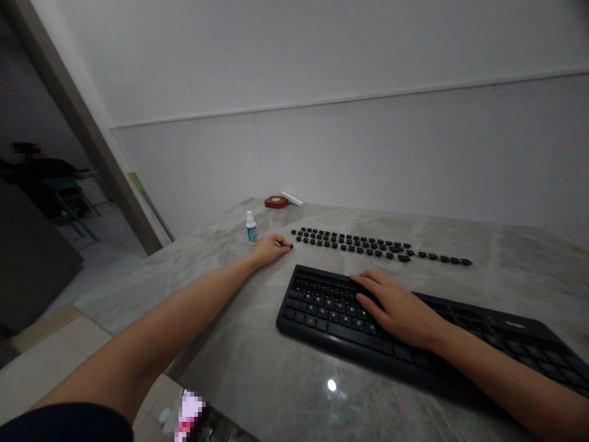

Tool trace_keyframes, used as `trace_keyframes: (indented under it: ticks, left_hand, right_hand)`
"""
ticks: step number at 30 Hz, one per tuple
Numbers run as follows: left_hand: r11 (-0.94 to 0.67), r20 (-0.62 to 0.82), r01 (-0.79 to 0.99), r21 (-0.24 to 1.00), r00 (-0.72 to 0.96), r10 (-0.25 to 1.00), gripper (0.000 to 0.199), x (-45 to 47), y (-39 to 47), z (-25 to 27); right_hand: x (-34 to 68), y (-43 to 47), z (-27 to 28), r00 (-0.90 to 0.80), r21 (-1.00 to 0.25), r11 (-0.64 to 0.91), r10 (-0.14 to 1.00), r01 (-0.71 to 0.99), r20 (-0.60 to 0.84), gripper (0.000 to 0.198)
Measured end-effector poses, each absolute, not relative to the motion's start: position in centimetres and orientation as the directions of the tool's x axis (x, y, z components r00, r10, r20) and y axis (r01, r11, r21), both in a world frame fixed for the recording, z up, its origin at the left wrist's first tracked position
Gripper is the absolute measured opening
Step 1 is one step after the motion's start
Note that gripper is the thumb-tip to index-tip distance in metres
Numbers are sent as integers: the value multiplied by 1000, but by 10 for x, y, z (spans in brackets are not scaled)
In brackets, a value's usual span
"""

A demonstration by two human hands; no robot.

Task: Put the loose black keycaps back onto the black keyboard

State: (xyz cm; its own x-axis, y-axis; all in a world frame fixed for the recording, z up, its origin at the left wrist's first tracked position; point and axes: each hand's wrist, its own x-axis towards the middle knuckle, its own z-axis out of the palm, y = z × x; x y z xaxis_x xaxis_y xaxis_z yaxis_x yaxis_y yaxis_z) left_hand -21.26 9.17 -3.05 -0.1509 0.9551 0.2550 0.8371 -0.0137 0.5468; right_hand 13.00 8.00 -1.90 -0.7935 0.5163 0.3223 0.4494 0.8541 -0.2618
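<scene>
"Keyboard (pixel 350 334) position?"

"Lying on the table (pixel 230 356), at centre-right, running out at the right edge of view. Pale dots show in several of its rows."

"Hands?"

"Well apart. Right hand (pixel 393 304) rests on the keyboard, fingers spread. Left hand (pixel 270 248) reaches beyond it, fingertips at a small black keycap (pixel 291 246); cannot tell whether it is pinched."

"Surface?"

"Grey, marbled, glossy; one bright reflection near the front. Loose keycaps (pixel 351 249) stand in rows behind the keyboard. White bottle (pixel 251 234) upright just beside the left hand; reddish case (pixel 275 202) at the far edge."

"Room?"

"Dim. Pale wall (pixel 345 153) behind, crossed by a thin ledge. Left: doorway, person (pixel 46 169) seated beyond."
</scene>
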Motion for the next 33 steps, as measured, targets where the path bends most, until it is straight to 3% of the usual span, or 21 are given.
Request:
trace_keyframes:
  ticks: [8, 14, 21, 26, 29, 33]
  left_hand:
    - [-78, 258, 799, 596, -98, 961, 11, -204, 73, -17]
    - [-69, 162, 697, 714, -68, 985, 22, -207, 63, -5]
    - [-172, 54, 590, 789, 212, 976, 26, -191, 44, 17]
    - [-350, 68, 580, 735, 451, 890, 21, -174, 29, 33]
    - [-379, 103, 558, 738, 462, 881, 25, -169, 27, 31]
    - [-402, 133, 511, 760, 484, 865, 40, -170, 30, 21]
  right_hand:
    - [132, 83, -19, -802, -269, 862, 502, 430, 324, 38]
    - [131, 84, -18, -815, -268, 861, 499, 431, 293, 40]
    - [131, 80, -17, -805, -249, 867, 494, 431, 329, 36]
    - [132, 79, -16, -803, -214, 859, 511, 464, 308, 36]
    - [126, 76, -4, -804, -185, 832, 553, 523, 219, 36]
    - [98, 67, 17, -710, -88, 716, 698, 692, 91, 24]
